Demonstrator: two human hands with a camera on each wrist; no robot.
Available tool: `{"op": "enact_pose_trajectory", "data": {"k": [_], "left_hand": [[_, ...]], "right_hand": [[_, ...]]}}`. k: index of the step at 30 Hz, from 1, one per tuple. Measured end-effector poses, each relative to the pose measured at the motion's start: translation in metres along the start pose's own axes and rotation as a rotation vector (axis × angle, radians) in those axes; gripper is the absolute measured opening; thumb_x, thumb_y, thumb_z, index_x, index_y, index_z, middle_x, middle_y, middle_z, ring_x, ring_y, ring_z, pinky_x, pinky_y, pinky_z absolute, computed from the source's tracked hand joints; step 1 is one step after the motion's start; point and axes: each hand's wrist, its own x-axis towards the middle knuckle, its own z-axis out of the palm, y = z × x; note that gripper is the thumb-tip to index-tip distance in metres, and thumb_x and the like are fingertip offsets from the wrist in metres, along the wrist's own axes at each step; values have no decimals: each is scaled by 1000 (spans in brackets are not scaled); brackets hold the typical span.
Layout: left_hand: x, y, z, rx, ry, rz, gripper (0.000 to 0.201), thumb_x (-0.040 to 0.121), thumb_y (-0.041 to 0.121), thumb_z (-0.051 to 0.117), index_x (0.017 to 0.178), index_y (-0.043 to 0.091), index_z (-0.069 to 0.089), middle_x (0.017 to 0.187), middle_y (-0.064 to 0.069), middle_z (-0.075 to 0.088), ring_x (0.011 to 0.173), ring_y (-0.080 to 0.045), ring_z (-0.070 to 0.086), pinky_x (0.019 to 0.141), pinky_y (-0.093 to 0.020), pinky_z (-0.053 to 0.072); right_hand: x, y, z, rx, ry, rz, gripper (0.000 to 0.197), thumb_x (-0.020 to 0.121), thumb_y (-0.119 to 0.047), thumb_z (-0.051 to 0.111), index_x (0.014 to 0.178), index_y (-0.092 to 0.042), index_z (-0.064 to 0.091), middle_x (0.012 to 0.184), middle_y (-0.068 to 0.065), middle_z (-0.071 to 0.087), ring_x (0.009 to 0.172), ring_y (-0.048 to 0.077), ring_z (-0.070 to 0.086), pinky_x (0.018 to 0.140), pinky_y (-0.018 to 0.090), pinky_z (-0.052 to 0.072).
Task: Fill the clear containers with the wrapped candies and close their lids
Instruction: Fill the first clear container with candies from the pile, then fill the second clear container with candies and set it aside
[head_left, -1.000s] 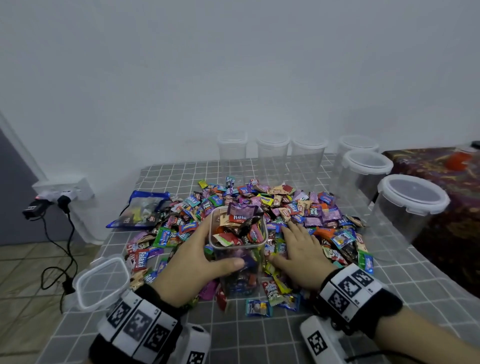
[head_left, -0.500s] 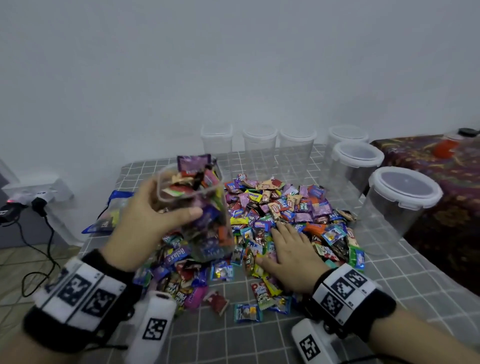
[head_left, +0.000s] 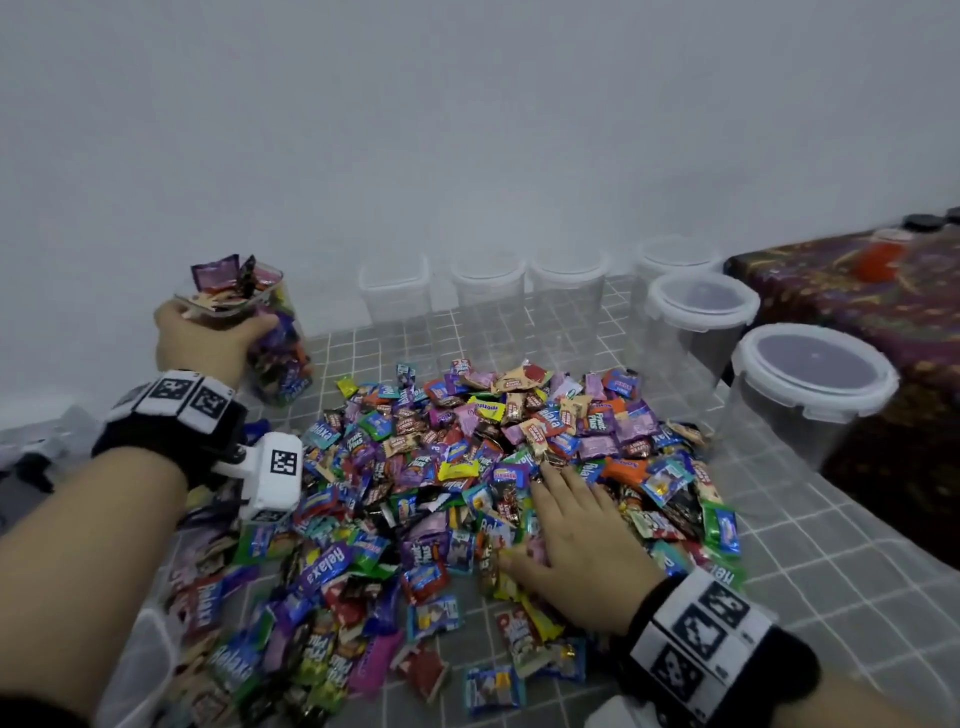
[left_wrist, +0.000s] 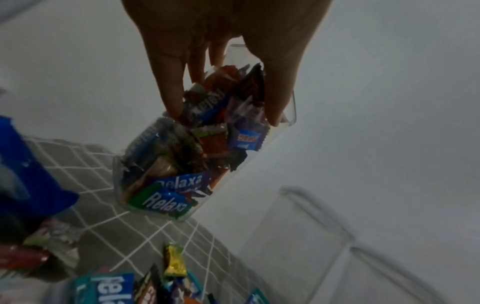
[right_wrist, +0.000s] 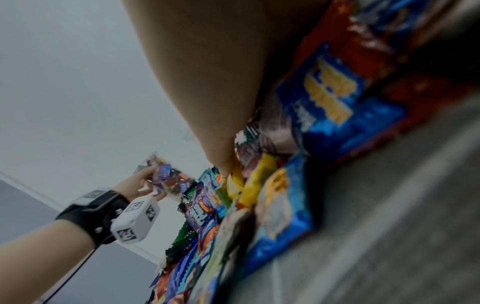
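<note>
A: Status? What changed in the last second?

B: Full jar (head_left: 262, 332) has left the middle of the candy pile (head_left: 483, 467). A second ago it stood in the heap, right by the right hand. Now the left hand (head_left: 208, 340) has it at the far-left corner of the table (head_left: 810, 551), close to the wall.

A: Set down or still carried?

B: Can't tell for sure. Left wrist view shows its base at or just above the cloth, jar tilted. Fingers (left_wrist: 170, 86) and thumb wrapped round the upper part, near the rim.

A: Lid?

B: Not on. Wrappers stick up past the rim, so they probably need pressing down before it'll close.

A: Right hand?

B: Right hand (head_left: 576, 540) hasn't moved: flat on the pile, fingers straight and slightly spread, gripping nothing.

A: Meaning for the task?

B: One jar filled and parked aside, unclosed. Empty jars (head_left: 488, 296) along the back and right are untouched, most with lids on. I'd guess the next one gets pulled in to fill.
</note>
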Motion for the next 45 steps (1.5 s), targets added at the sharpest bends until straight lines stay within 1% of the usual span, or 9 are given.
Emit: {"op": "enact_pose_trajectory", "data": {"k": [4,7,11,15,21,25,33,40,45], "left_hand": [[16,-13,23,43,12,-80,80,69,31,81,130,3,39,129,-17,54,116,-30,54,96,-35,41],[23,-23,37,56,6,-107,83,67,33,82,131,2,38,130,-17,53,116,-31,54,98,-37,42],[26,-32,46,58,-6,-140,85,67,35,82,130,0,38,130,-18,53,115,-32,54,98,-39,44],[24,-27,44,84,-14,-153,104,69,38,81,145,4,19,143,-21,38,130,-34,41,108,-43,33],[-2,11,50,78,136,284,101,77,41,72,150,7,10,156,-15,10,145,-28,6,117,-36,6],[-15,43,76,180,-133,459,95,81,41,69,150,11,11,158,-11,9,146,-23,5,118,-36,8],[-18,53,114,158,-488,166,93,80,40,71,151,13,16,156,-7,22,142,-24,23,114,-35,20],[-22,48,111,112,-397,125,88,80,42,71,149,16,24,153,-6,29,141,-22,27,113,-31,21],[-27,56,97,102,-324,194,84,80,43,69,148,18,27,151,-4,35,138,-21,33,108,-26,25]], "right_hand": [[0,0,0,13,-5,11,94,84,-76,17,152,-14,-5,158,4,-17,145,21,-16,116,39,-9],[3,3,4,-3,0,4,109,69,-85,-3,152,-14,-5,158,4,-17,145,22,-16,116,39,-10],[2,3,3,26,4,4,97,80,-79,6,152,-14,-4,158,4,-17,145,21,-16,116,40,-10],[1,1,1,62,23,-17,113,55,-74,-9,152,-15,-3,158,3,-17,145,20,-17,114,38,-12],[2,3,2,32,6,-1,95,83,-79,11,152,-15,-2,158,3,-16,145,21,-16,115,38,-10],[2,1,2,46,16,-19,117,55,-82,-8,152,-16,-2,158,2,-16,145,21,-16,115,38,-11],[0,4,0,52,9,-5,84,91,-66,25,152,-15,-3,158,2,-17,145,21,-18,116,39,-11],[3,5,3,40,7,-30,109,66,-84,-2,152,-16,-2,158,2,-17,145,21,-16,113,37,-14],[-1,2,-1,42,11,-6,84,91,-66,27,152,-15,-1,158,3,-16,145,21,-16,116,39,-11]]}}
